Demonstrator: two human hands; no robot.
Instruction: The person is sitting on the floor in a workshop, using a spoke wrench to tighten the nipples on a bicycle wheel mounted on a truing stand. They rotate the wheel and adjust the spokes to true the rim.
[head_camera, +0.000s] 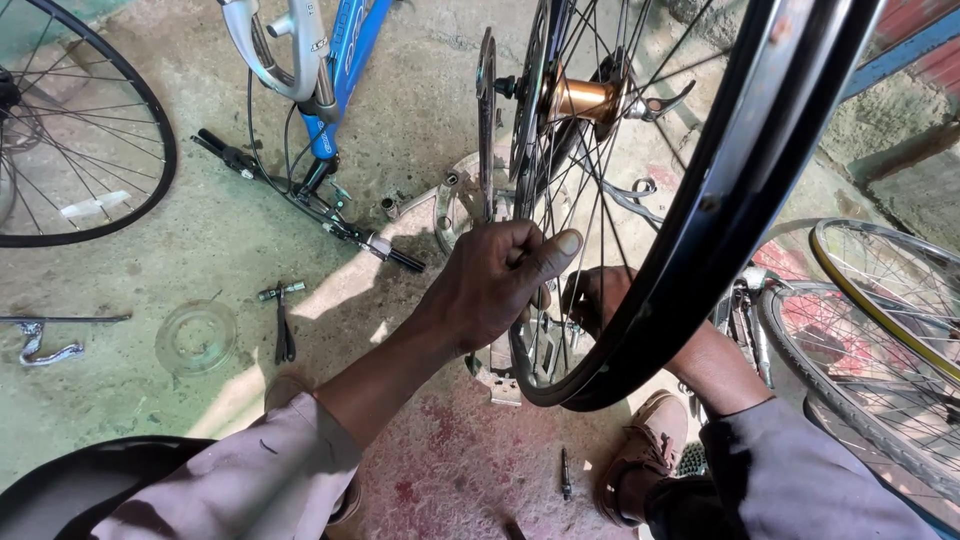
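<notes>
A black-rimmed bicycle wheel (740, 160) stands upright in front of me, its copper-coloured hub (585, 98) high in the middle. My left hand (495, 282) is closed on the round toothed disc (487, 110) and spokes on the wheel's left side, thumb stretched toward the rim. My right hand (600, 300) reaches in from the right behind the rim and spokes, partly hidden; what it grips cannot be made out. Both sleeves are pale grey.
A blue bicycle frame (345, 60) with handlebar (300, 195) lies ahead on the concrete floor. Another wheel (70, 120) lies far left, more rims (880, 300) at right. A clear plastic disc (195, 337), small tools (283, 320) and a bolt (566, 475) lie about. My shoe (640, 460) is below.
</notes>
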